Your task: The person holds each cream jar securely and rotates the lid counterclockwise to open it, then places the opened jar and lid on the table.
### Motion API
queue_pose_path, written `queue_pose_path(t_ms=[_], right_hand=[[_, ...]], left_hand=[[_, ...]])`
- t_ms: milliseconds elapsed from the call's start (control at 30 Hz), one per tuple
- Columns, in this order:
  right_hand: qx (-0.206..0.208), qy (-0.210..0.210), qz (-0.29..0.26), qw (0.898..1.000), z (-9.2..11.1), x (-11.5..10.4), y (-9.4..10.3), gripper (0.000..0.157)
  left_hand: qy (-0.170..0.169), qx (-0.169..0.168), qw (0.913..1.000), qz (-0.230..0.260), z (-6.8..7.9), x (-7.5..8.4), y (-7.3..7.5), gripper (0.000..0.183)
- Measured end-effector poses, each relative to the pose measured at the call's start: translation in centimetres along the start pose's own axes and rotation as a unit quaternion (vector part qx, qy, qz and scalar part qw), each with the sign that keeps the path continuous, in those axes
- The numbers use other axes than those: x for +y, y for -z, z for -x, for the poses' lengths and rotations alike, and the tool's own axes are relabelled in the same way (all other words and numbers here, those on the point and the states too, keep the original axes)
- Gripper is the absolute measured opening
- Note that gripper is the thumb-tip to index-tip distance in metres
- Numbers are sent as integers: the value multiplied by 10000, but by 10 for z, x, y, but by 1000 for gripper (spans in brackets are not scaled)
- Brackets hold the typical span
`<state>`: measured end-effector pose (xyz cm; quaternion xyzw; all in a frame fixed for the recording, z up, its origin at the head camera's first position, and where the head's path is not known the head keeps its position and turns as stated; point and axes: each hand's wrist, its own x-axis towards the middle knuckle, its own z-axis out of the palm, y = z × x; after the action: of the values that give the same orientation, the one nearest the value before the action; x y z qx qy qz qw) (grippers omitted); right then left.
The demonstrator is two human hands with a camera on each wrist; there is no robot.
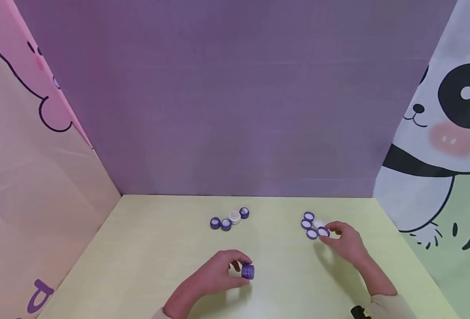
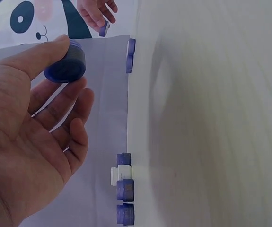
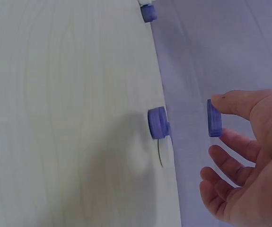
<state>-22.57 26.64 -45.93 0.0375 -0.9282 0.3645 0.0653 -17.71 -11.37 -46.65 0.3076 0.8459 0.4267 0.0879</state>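
Observation:
My left hand (image 1: 223,272) pinches a small purple jar (image 1: 248,271) between thumb and fingers, tipped on its side above the near part of the table. In the left wrist view the jar (image 2: 65,66) sits at the thumb tip, the other fingers loosely bent. My right hand (image 1: 346,243) holds a purple screw lid (image 1: 323,231) by its edge, its white inside showing in the head view. The right wrist view has this lid (image 3: 214,118) edge-on, held above the table. Below it lie several purple lids (image 1: 312,233) and a white lid (image 1: 318,223), partly covered.
At the back middle of the pale table (image 1: 159,248) stand several purple jars (image 1: 225,224) around a white jar (image 1: 234,217). A purple backdrop (image 1: 235,110) rises behind the table. Printed side panels flank it, with a panda (image 1: 454,146) on the right one.

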Motion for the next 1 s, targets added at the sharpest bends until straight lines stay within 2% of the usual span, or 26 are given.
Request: queue_pose_path(t_ms=[233, 500, 733, 1000], right_hand=[[-67, -15, 43, 10000, -6, 14, -1, 36], [-114, -35, -73, 9999, -12, 13, -4, 36], [-83, -125, 16, 9999, -11, 20, 0, 36], [-188, -289, 25, 9994, -12, 23, 4, 38]], left_hand=[[88, -80, 9998, -126, 9, -1, 5, 33], [269, 0, 9996, 2, 24, -5, 9, 32], [365, -153, 9989, 238, 23, -6, 4, 33], [762, -260, 9960, 400, 24, -7, 0, 32]])
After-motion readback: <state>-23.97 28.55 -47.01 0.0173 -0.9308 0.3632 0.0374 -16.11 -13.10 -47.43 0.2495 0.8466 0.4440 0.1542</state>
